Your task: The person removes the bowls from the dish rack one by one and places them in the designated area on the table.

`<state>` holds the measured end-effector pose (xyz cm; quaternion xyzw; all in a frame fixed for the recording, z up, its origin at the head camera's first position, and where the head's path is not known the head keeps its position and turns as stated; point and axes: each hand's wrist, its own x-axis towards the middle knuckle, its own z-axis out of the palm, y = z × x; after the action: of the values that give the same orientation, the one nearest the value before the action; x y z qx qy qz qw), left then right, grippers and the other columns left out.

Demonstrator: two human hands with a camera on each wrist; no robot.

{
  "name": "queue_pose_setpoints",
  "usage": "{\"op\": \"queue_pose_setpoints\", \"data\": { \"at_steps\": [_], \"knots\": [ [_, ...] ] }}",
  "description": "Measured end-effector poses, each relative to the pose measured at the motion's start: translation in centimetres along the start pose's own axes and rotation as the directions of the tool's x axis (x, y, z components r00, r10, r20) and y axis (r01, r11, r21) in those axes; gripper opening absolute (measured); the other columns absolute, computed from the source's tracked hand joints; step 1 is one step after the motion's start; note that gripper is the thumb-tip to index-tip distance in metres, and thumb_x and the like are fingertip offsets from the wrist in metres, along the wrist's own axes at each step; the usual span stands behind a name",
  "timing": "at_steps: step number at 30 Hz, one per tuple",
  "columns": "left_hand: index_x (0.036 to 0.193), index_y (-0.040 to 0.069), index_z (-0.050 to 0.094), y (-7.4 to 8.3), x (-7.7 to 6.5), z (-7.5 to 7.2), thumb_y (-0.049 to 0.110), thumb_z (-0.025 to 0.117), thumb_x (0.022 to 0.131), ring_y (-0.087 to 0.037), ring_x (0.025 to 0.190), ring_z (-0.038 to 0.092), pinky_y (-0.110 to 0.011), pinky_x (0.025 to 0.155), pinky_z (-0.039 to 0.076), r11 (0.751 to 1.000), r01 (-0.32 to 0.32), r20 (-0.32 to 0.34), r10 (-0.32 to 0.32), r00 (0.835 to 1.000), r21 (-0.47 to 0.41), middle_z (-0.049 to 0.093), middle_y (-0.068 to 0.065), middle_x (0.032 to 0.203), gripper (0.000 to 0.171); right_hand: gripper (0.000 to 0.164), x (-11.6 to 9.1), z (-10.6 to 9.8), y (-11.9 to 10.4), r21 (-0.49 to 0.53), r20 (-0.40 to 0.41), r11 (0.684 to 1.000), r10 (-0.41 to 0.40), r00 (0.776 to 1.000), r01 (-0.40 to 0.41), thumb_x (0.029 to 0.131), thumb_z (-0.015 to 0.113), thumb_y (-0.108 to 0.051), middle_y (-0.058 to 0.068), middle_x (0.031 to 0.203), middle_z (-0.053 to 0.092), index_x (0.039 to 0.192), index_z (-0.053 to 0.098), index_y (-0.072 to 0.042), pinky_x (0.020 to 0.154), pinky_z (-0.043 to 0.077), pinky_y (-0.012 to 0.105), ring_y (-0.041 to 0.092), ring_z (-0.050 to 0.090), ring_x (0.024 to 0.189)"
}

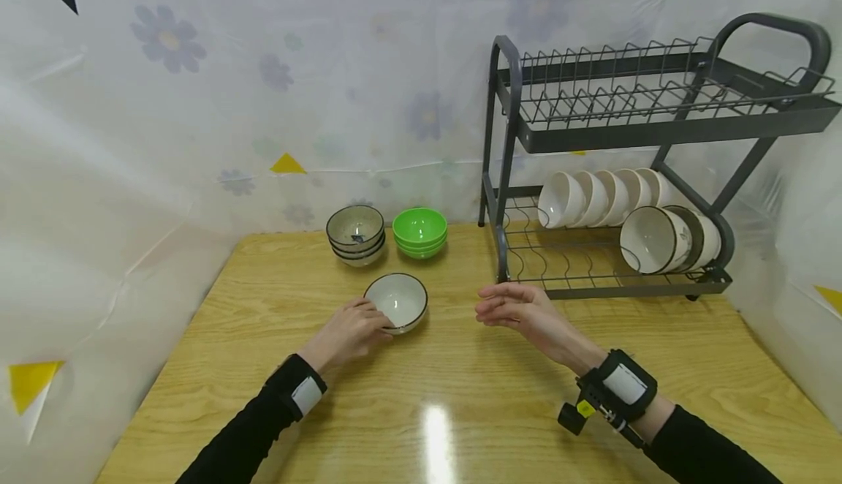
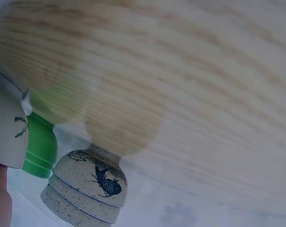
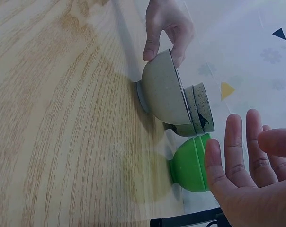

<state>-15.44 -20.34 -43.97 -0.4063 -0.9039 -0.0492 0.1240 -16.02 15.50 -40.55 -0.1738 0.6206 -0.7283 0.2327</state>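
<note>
A white bowl with a dark rim [image 1: 398, 297] sits in the middle of the table in the head view. My left hand [image 1: 350, 333] pinches its near left rim; in the right wrist view the thumb lies outside the bowl [image 3: 163, 90] and fingers reach over the rim. Whether its foot touches the table, I cannot tell. Palm inward and fingers loosely extended, my right hand [image 1: 529, 322] hovers right of the bowl, before the rack, holding nothing. Behind the bowl stand a stack of speckled bowls [image 1: 355, 228] and a stack of green bowls [image 1: 419, 227].
A two-tier dark dish rack [image 1: 612, 294] stands at the back right. On its lower tier, several white bowls [image 1: 559, 200] lean in a row, with patterned bowls [image 1: 647, 241] at the right. A plastic sheet [image 1: 368, 104] hangs behind the wooden table [image 1: 263, 308].
</note>
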Motion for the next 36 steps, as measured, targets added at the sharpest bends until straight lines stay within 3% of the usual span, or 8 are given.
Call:
{"op": "queue_pose_setpoints", "data": {
  "at_steps": [8,17,25,30,36],
  "knots": [
    [0.103,0.017,0.076,0.2,-0.2,0.3,0.026,0.073,0.093,-0.017,0.099,0.071,-0.045,0.104,0.053,0.999,0.031,0.031,-0.031,0.999,-0.016,0.077,0.003,0.098,0.014,0.028,-0.2,0.1,0.3,-0.003,0.003,1.0,0.015,1.0,-0.015,0.101,0.052,-0.003,0.0,0.109,0.075,0.127,0.061,-0.004,0.1,0.058,0.032,0.015,0.072,0.105],
    [0.108,0.016,0.075,0.2,-0.3,0.3,0.028,0.07,0.095,-0.018,0.104,0.069,-0.044,0.106,0.052,0.997,0.049,0.029,-0.048,0.998,-0.054,0.076,0.001,0.105,0.018,0.036,-0.1,0.2,0.0,-0.019,-0.009,1.0,0.015,1.0,-0.015,0.101,0.05,-0.003,-0.002,0.109,0.075,0.136,0.05,0.009,0.099,0.058,0.03,0.014,0.072,0.104],
    [0.112,0.013,0.072,0.1,-0.4,0.1,0.028,0.069,0.096,-0.023,0.114,0.067,-0.047,0.111,0.048,0.994,0.048,0.008,-0.047,0.999,-0.099,0.075,-0.003,0.114,0.022,0.031,-0.1,0.0,-0.3,-0.016,-0.009,1.0,0.0,1.0,-0.001,0.102,0.05,-0.003,-0.002,0.108,0.075,0.132,0.056,0.003,0.099,0.058,0.03,0.013,0.072,0.104],
    [0.114,0.013,0.071,0.0,-0.2,-0.2,0.028,0.069,0.095,-0.023,0.118,0.066,-0.047,0.116,0.045,0.993,0.022,-0.026,-0.026,0.999,-0.116,0.073,-0.004,0.119,0.024,0.03,-0.2,-0.2,-0.7,-0.032,-0.025,0.999,-0.028,0.999,0.027,0.102,0.049,-0.003,-0.002,0.108,0.075,0.131,0.057,0.003,0.099,0.058,0.029,0.013,0.072,0.104],
    [0.122,0.011,0.069,0.0,-0.2,-0.3,0.032,0.066,0.097,-0.025,0.127,0.062,-0.047,0.118,0.042,0.99,0.036,-0.015,-0.039,0.999,-0.137,0.069,-0.008,0.13,0.033,0.031,-0.4,-0.5,-1.5,-0.114,-0.039,0.988,-0.112,0.993,0.107,0.102,0.05,-0.001,-0.002,0.108,0.074,0.131,0.055,0.007,0.1,0.057,0.028,0.012,0.071,0.105]
  ]
}}
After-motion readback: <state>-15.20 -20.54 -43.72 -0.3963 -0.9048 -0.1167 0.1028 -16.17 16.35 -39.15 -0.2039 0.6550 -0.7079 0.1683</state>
